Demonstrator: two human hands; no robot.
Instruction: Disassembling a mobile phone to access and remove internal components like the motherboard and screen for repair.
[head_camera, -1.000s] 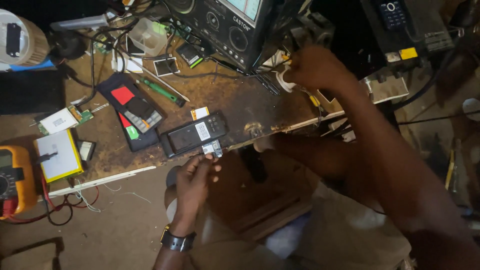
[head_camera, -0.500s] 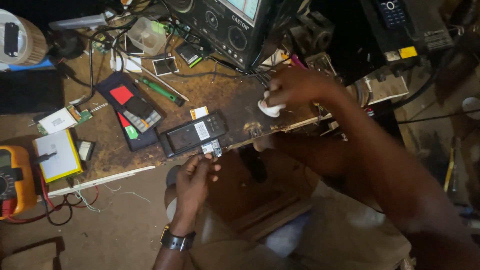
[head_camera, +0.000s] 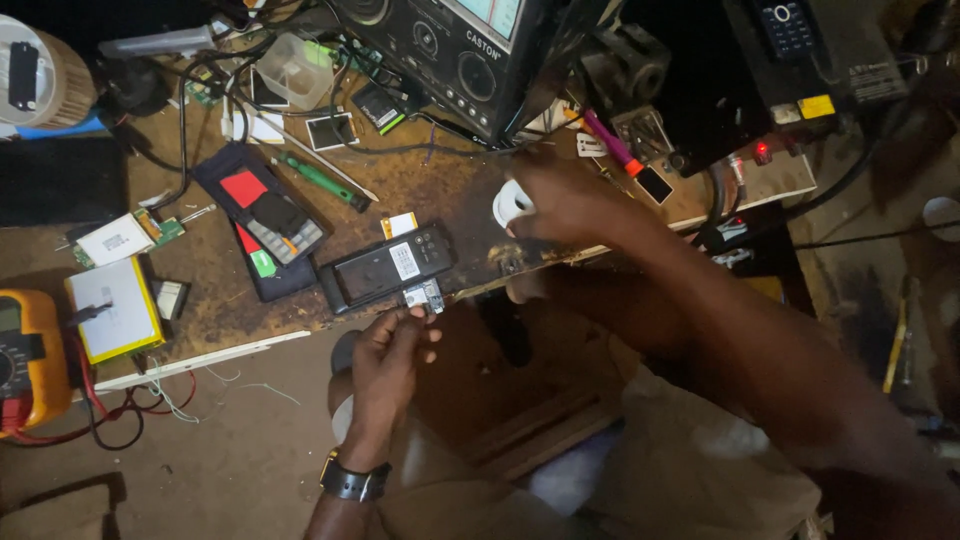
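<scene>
Head view, looking down on a cluttered wooden bench (head_camera: 420, 180). At its far edge stands a dark radio-like box (head_camera: 470, 50) with dials. Near the front edge lies an opened black phone body (head_camera: 385, 268), flat, long axis roughly along the edge. To its left lie a dark case (head_camera: 255, 215) carrying red and green parts, a yellow-edged flat battery pack (head_camera: 110, 308) and an orange multimeter (head_camera: 28, 355); a green-handled screwdriver (head_camera: 318, 180) lies behind the case. The right hand (head_camera: 565, 195) rests on the bench to the right of the phone body, its grip closed over a small white roll (head_camera: 510, 203), which shows at the fingertips on the hand's left side. The left hand (head_camera: 390, 355), a dark watch (head_camera: 352, 480) on its wrist, is just below the bench edge; its grip pinches a small circuit piece (head_camera: 425, 296) between thumb and fingers, the piece projecting above the fingertips and touching the phone body's near edge.
</scene>
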